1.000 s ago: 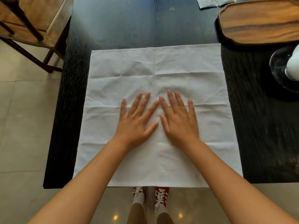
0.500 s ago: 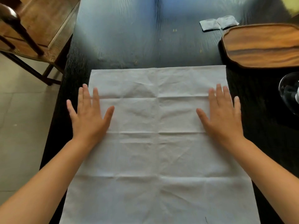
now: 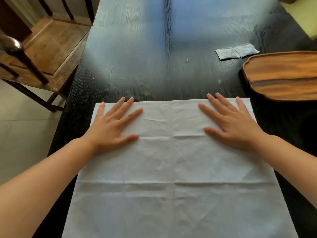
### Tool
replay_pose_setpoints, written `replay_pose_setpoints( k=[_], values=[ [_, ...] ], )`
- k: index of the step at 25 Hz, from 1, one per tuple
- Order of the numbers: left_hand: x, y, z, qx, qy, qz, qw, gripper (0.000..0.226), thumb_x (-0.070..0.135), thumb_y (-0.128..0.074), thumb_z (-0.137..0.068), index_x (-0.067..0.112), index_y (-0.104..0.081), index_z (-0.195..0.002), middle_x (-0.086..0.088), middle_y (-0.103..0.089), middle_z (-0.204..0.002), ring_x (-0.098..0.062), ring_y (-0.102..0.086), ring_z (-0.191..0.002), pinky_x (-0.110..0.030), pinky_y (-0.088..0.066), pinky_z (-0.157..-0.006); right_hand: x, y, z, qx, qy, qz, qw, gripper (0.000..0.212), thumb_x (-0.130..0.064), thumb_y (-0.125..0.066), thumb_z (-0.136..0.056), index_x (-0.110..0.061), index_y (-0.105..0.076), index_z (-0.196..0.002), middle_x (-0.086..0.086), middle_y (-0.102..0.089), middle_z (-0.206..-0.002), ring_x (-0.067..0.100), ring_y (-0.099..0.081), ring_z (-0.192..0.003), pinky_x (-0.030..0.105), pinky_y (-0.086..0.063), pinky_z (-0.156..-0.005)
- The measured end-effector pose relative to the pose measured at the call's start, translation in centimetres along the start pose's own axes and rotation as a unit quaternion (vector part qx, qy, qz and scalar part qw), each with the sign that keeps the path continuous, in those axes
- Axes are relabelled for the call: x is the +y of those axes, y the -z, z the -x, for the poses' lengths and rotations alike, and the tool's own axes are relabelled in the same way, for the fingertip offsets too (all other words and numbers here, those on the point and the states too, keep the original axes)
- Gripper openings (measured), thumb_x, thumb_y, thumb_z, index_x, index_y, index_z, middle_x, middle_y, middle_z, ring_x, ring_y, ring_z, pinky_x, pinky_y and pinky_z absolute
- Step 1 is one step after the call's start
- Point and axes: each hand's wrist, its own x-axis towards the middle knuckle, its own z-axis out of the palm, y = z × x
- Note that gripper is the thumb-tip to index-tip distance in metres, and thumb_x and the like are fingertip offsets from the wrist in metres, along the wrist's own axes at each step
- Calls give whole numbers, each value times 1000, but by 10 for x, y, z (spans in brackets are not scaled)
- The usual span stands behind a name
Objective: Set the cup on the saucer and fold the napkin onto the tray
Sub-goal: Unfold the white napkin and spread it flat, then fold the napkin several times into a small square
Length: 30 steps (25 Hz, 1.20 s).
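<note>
a: white cloth napkin (image 3: pixel 173 169) lies spread flat on the black wooden table (image 3: pixel 154 48), unfolded, creases visible across it. near edge runs out of view at the bottom.

b: hands?

a: left hand (image 3: pixel 109 129) palm down on the far left part of the napkin, fingers spread and apart, fingertips at the far edge. right hand (image 3: pixel 235 126) the same on the far right part. both flat on the cloth, gripping nothing.

b: tray position?

a: wooden tray (image 3: pixel 283 76) at the far right, beside the napkin's far right corner, not touching it as far as can be told. its surface in view is bare wood; right end cut off by the frame.

b: cup, saucer?

a: not in view.

b: other items?

a: two small grey packets (image 3: pixel 236 51) on the table just beyond the tray. wooden chair (image 3: pixel 39 54) off the table's left side, on a pale tiled floor (image 3: pixel 25 134).
</note>
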Motion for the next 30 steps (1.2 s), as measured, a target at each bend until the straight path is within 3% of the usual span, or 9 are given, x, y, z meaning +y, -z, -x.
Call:
replay_pose_setpoints(
  k=[4,6,9,11,14,16,21,25,30],
  values=[
    [-29,2,4,-2,-1,12,1000,77,78,-13,-78,41,-10,-146,4,-1,-158,-15,1,-145,-44,-2,-117,32,2,0,-4,32,21,999,73,-74,-1,-80,-37,2,-144,-7,1,-156,9,5,-143,39,2,-115],
    [-31,3,0,-10,-6,10,1000,79,79,-12,-77,39,-8,-146,3,1,-158,-15,3,-145,-42,-1,-117,38,4,-2,-7,42,22,999,75,-73,0,-80,-34,3,-144,-6,1,-156,8,5,-142,37,2,-115],
    [-27,9,-4,-45,24,-14,999,79,75,-12,-76,38,4,-144,1,6,-158,-14,8,-144,-45,2,-117,32,4,-8,-17,1,40,999,81,-73,7,-77,-28,5,-145,-2,2,-157,9,8,-142,41,3,-115],
    [-9,18,3,-18,48,-24,998,75,67,-13,-79,35,8,-144,-1,6,-159,-14,8,-144,-48,4,-116,13,7,0,23,-67,29,997,75,-62,-4,-84,-22,-3,-147,3,-1,-158,15,5,-144,48,3,-114],
    [51,25,50,80,44,76,993,69,52,-30,-89,25,-8,-148,-2,-4,-158,-18,-2,-145,-49,-1,-115,-39,12,52,85,-74,-49,992,62,-44,-25,-91,-17,-14,-146,9,-7,-157,23,-1,-144,52,-1,-113],
    [93,21,98,98,32,148,984,66,45,-38,-90,18,-18,-147,-4,-12,-156,-20,-9,-145,-47,-6,-115,-72,5,105,79,-39,-59,994,60,-42,-28,-93,-16,-18,-146,9,-8,-157,24,-1,-144,53,-3,-113],
    [143,7,201,39,6,150,988,68,47,-47,-86,15,-29,-143,-10,-30,-150,-23,-25,-139,-47,-24,-111,-121,-8,206,7,24,-38,999,62,-49,-24,-92,-16,-22,-145,11,-12,-155,24,-5,-144,53,-9,-114],
    [146,3,266,13,-18,112,993,67,57,-53,-80,13,-49,-130,-15,-53,-126,-28,-46,-119,-41,-39,-97,-135,-14,267,-14,70,-14,997,68,-57,-37,-87,-16,-33,-141,15,-29,-149,28,-23,-139,52,-22,-109],
    [139,1,293,-5,-50,80,996,36,34,-54,-82,10,-55,-109,-15,-63,-121,-29,-55,-119,-44,-50,-94,-132,-21,296,17,94,-25,995,51,-30,-72,-73,-13,-52,-117,17,-60,-125,32,-49,-122,52,-43,-97]
  ],
)
